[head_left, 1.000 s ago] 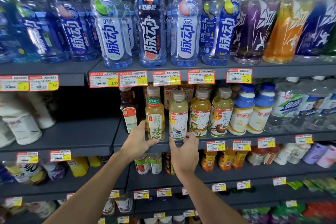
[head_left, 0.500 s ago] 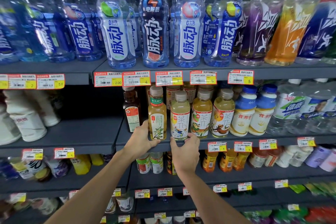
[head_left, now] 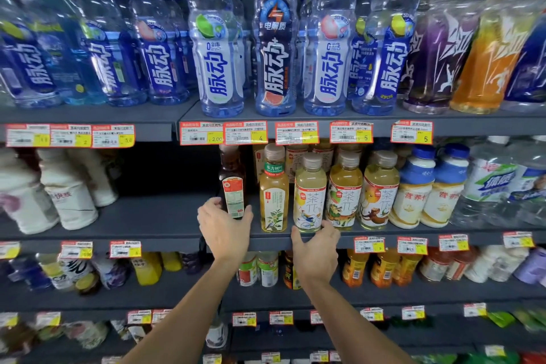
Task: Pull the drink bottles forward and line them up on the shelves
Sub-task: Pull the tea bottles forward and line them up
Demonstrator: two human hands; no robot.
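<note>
On the middle shelf [head_left: 165, 217] a row of tea bottles stands at the front edge. My left hand [head_left: 224, 229] grips the base of a dark brown tea bottle [head_left: 233, 183], which stands slightly behind the row at its left end. Right of it is a green-labelled tea bottle [head_left: 274, 198], untouched. My right hand [head_left: 316, 245] curls around the base of the pale yellow tea bottle [head_left: 310, 195]. Two more yellow tea bottles [head_left: 345, 192] follow to the right. Further bottles stand hidden behind the front row.
Tall blue sports-drink bottles [head_left: 218, 47] fill the shelf above, over red price tags [head_left: 245, 133]. White bottles [head_left: 71, 195] lie back at the left; blue-capped milk drinks [head_left: 413, 189] stand at the right. Lower shelves hold cans and small bottles [head_left: 257, 269].
My left hand let go of the green-labelled tea bottle and moved left onto the dark brown bottle. My right hand stays at the pale yellow bottle's base.
</note>
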